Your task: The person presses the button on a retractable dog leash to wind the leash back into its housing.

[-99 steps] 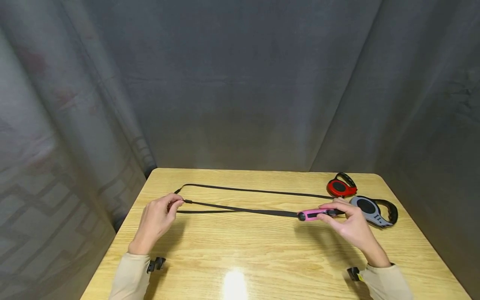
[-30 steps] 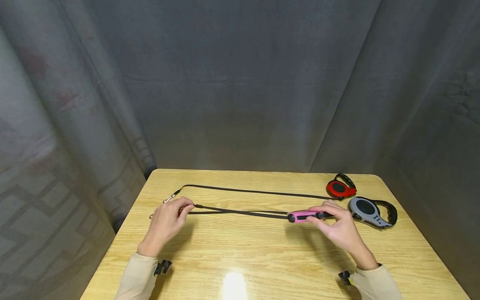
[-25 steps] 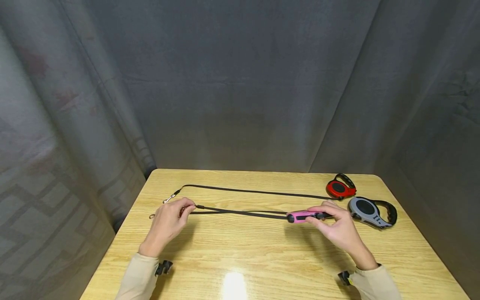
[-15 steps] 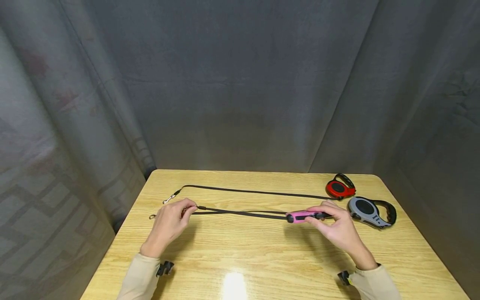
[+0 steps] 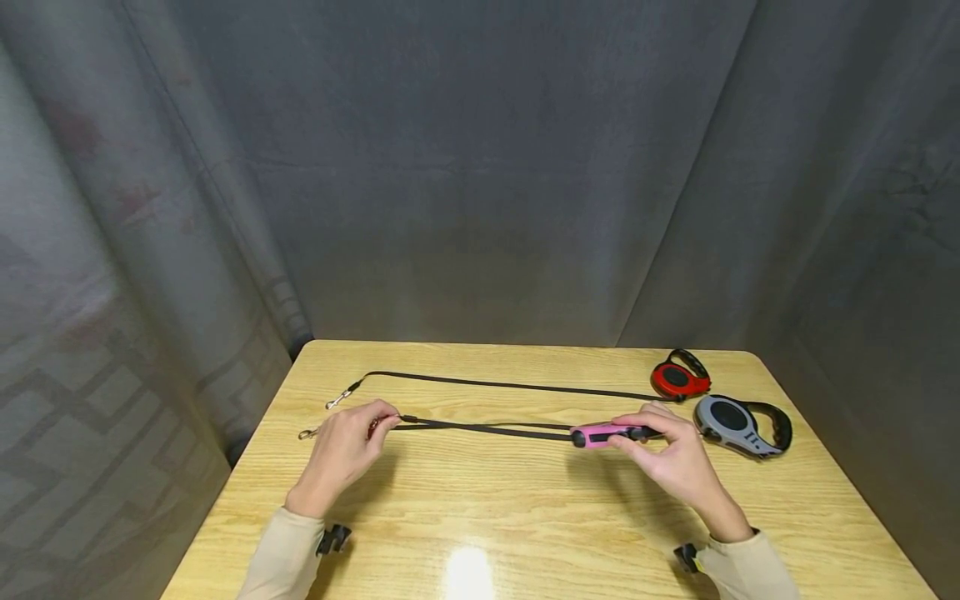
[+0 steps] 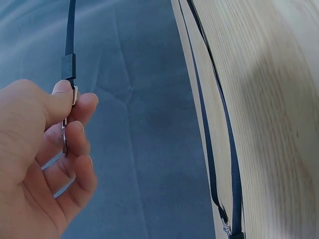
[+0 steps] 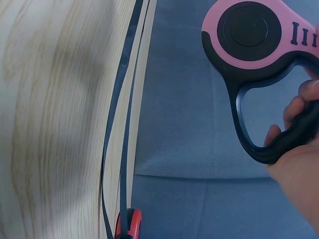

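One pink-and-black plastic retractable leash, its black loop handle gripped by the curled fingers of your right hand. Its flat black webbing strap, shorter between your hands than seconds ago, is apparently rewinding; silver metal clip pinched between thumb and fingers of your left hand.

A white glare burns out a patch of the bright tabletop, and soft shadows spread beneath the left hand and right hand. The curtain is dim, paler at far left. Both wrist views look bluish and slightly soft, the wood washed pale.
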Motion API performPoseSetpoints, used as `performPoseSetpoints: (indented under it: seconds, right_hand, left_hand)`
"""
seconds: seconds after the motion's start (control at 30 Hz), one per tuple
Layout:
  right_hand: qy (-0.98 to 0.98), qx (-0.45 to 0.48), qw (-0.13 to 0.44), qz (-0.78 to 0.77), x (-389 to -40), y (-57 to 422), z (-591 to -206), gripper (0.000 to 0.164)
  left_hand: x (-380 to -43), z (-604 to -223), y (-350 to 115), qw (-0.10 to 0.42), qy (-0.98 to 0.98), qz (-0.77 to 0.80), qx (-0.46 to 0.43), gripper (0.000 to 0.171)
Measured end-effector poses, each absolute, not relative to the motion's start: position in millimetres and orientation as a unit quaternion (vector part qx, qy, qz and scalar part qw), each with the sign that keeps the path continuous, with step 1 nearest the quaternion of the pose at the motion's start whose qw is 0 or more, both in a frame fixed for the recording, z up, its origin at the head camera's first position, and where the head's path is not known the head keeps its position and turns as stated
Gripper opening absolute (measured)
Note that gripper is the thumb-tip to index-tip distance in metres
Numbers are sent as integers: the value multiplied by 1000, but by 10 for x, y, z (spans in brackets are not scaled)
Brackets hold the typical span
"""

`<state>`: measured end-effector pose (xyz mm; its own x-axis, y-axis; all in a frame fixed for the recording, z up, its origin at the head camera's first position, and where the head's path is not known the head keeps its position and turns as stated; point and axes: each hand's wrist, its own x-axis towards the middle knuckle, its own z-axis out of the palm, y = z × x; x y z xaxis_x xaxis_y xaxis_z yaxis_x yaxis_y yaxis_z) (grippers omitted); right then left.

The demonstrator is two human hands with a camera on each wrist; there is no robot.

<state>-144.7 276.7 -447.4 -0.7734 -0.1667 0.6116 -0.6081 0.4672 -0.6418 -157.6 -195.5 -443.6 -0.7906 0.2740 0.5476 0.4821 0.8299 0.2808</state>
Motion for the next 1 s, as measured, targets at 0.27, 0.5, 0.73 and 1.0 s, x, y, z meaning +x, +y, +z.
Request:
performPoseSetpoints:
  seconds: [0.27, 0.5, 0.73, 1.0]
  right_hand:
    - [-823, 235, 243, 457, -1452, 2751, -4492, 38]
    - [-822, 239, 241, 457, -1466, 2741, -4515, 36]
    - [-822, 238, 236, 460, -1462, 2723, -4517, 36]
    - [-826, 235, 237, 454, -1454, 2702, -4530, 39]
  left_hand:
    - [-1562, -4455, -1915, 242, -924, -212, -207, 5]
    - [-1557, -4446, -1877, 231, -923, -219, -216, 5]
    - [-1555, -4444, -1862, 231, -923, -220, -215, 4]
    - [-1548, -4445, -1835, 226, -924, -218, -216, 5]
